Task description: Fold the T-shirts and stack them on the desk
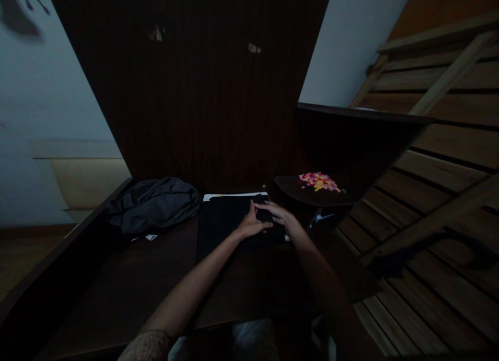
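A flat piece of black cloth (220, 223) lies on the dark desk, over a white sheet or board (234, 195) whose far edge shows behind it. My left hand (249, 226) rests on the cloth with its fingers spread. Against its fingertips, on the cloth's right part, my right hand (276, 212) lies with fingers stretched out toward the left. The two hands touch or nearly touch. Dim light hides whether anything small is under the fingers.
A crumpled dark grey cloth (159, 202) lies at the desk's left. Right of the hands, small pink, red and yellow pieces (319, 181) are heaped on a dark rounded surface (290, 187). A wooden slatted frame (440, 173) stands at the right; a dark panel (210, 90) rises behind.
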{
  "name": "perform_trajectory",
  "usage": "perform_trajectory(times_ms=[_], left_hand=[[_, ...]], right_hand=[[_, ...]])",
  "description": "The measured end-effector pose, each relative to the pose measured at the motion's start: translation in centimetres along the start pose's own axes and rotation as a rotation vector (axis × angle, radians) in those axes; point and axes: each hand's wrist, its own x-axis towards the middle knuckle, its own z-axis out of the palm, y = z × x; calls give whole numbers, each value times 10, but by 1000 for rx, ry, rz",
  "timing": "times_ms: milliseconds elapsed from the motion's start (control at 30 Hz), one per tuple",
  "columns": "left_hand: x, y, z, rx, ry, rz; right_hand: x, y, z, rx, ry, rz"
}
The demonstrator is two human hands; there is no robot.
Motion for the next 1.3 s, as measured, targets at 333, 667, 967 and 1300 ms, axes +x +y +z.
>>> perform_trajectory(times_ms=[333, 667, 967, 1300], left_hand=[[-83, -12, -31, 1034, -164, 268], [-91, -23, -30, 1039, -182, 320], [-102, -17, -76, 1057, 474, 81], [-94, -32, -155, 485, 691, -198]], right_hand=[[-18, 31, -13, 131, -52, -50], [-18, 43, -20, -148, 137, -162], [-13, 34, -15, -521, 318, -27], [4, 27, -18, -80, 95, 163]])
